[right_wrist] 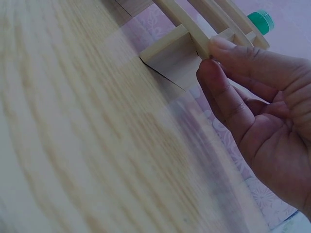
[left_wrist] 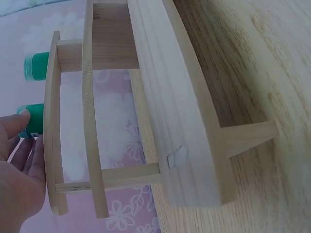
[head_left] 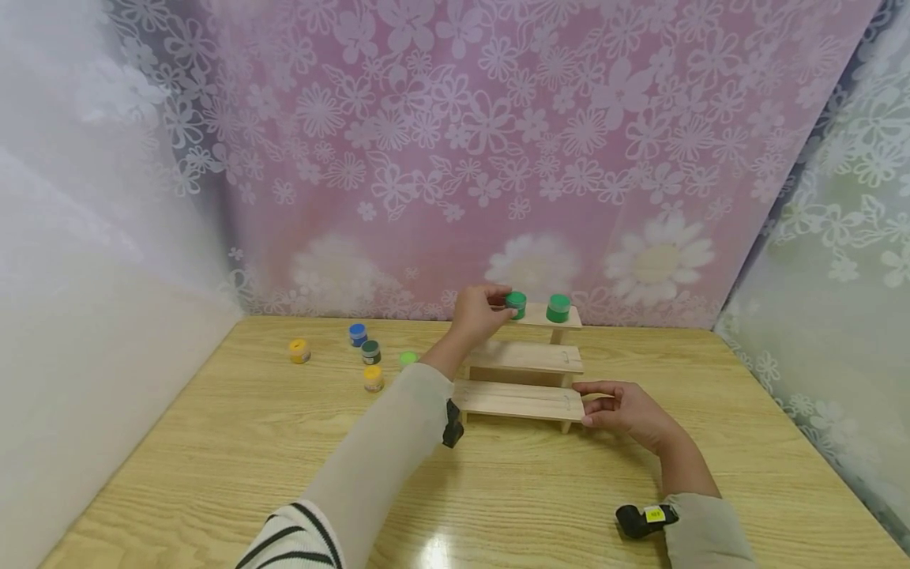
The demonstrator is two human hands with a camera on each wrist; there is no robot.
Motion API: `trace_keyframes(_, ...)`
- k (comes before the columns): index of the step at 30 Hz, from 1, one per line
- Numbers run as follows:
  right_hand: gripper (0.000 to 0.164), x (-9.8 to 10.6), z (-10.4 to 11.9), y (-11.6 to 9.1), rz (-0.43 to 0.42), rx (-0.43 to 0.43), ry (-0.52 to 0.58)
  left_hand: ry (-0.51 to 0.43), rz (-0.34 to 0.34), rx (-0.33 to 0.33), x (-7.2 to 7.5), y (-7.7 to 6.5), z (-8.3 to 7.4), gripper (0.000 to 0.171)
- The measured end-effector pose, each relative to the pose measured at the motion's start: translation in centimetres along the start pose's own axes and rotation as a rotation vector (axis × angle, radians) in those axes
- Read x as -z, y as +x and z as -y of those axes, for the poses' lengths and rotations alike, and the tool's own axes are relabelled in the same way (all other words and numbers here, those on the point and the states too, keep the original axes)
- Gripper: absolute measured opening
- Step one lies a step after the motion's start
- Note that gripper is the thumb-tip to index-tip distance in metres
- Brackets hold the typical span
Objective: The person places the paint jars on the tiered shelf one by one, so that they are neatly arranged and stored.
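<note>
A three-step wooden stand [head_left: 522,400] stands on the table. On its top step, my left hand [head_left: 478,318] pinches a small green paint jar [head_left: 517,306] between thumb and fingers. The left wrist view shows this jar [left_wrist: 35,120] with its base right at the step's surface. A second green paint jar [head_left: 558,309] sits toward the right end of the same step. My right hand [head_left: 635,415] grips the right end of the lowest step; in the right wrist view, thumb and fingers [right_wrist: 221,90] pinch the board's edge. The middle and lowest steps hold no jars.
Left of the stand, several paint jars rest on the table [head_left: 235,458]: a blue one [head_left: 358,335], a dark green one [head_left: 370,352], yellow ones [head_left: 373,379] and a light green one [head_left: 408,359], partly behind my left arm. A floral curtain [head_left: 455,158] hangs behind.
</note>
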State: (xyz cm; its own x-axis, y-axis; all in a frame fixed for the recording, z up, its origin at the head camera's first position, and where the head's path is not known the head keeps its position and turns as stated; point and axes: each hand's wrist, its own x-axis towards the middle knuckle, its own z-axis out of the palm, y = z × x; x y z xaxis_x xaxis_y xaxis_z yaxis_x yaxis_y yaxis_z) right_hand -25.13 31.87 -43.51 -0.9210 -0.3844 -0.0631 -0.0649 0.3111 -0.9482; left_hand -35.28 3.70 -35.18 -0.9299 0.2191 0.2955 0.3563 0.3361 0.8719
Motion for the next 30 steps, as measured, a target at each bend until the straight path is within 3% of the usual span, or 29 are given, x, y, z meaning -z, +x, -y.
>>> trace_keyframes(20, 0.067, 0.0, -0.2, 0.0, -0.010, -0.011, -0.009, -0.119, 0.002, -0.001, 2.0, -1.5, 0.3, 0.035)
trace_keyframes(30, 0.066, -0.2, -0.3, 0.2, -0.009, 0.012, -0.005, -0.154, 0.006, -0.038, 3.3, -2.9, 0.4, 0.036)
